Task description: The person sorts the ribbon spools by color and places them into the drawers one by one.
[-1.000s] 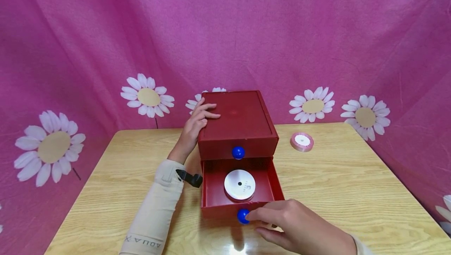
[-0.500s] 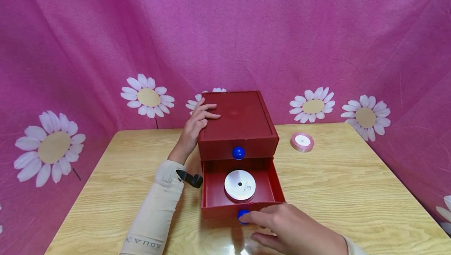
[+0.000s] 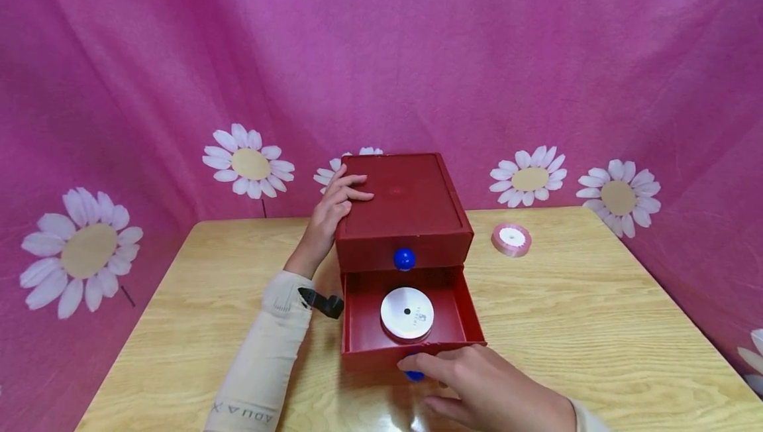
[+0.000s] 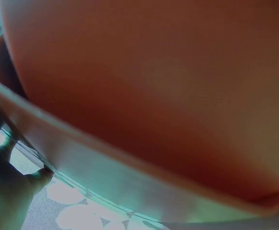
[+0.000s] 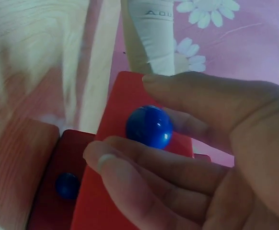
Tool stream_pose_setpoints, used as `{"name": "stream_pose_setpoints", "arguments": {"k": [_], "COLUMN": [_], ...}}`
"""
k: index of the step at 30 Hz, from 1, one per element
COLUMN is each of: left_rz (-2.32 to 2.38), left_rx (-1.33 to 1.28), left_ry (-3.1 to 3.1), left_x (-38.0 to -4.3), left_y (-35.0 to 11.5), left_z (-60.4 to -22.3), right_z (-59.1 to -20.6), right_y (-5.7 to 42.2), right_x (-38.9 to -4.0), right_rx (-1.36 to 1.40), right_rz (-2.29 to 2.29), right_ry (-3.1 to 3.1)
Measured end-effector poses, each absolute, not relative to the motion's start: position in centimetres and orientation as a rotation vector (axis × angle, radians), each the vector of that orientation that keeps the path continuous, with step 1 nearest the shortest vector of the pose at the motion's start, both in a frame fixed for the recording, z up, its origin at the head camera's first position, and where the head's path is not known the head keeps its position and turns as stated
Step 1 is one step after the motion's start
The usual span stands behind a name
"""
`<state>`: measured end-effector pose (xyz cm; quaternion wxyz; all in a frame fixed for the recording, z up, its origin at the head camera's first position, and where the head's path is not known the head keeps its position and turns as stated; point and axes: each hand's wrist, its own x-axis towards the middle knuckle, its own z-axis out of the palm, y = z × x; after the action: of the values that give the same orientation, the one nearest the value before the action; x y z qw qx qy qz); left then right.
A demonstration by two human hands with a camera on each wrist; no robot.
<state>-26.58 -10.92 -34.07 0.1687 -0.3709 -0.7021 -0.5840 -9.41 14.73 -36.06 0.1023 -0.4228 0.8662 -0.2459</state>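
In the middle of the worktop (image 3: 566, 313), a red cabinet (image 3: 405, 200) stands with its lower drawer (image 3: 366, 360) pulled out, and a white-faced spool (image 3: 407, 309) lies flat inside. At the cabinet top's nine o'clock, the left hand (image 3: 328, 213) rests on the edge, fingers loose and spread. The right hand (image 3: 495, 385) is at four o'clock from the lower knob (image 5: 149, 127), fingers bent about it — whether they truly grasp it, I cannot tell. The upper knob (image 3: 405, 259) sits at twelve o'clock from the spool; at two o'clock lies a pink roll (image 3: 510, 238) — flat, well apart from the right hand.
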Motion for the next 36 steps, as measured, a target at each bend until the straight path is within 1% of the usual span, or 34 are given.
{"name": "stream_pose_setpoints", "arguments": {"k": [8,17,36], "left_rz": [-1.651,-1.650,-1.668], "left_rx": [-1.081,-1.078,-1.073], "left_ry": [-1.976,-1.974,-1.973], "left_x": [-26.66,-26.76,-26.64], "left_y": [-10.85,-10.93,-10.94], "left_z": [-33.93,-33.78,-33.91], "right_z": [-36.29,-36.18,-36.77], "right_y": [14.50,14.29,14.20], "right_x": [-9.51,-9.74,-10.06], "right_rx": [-1.120,-1.070,-1.176], "right_rz": [-0.752,-0.752,-0.778], "right_ry": [2.563,2.565,2.673]}}
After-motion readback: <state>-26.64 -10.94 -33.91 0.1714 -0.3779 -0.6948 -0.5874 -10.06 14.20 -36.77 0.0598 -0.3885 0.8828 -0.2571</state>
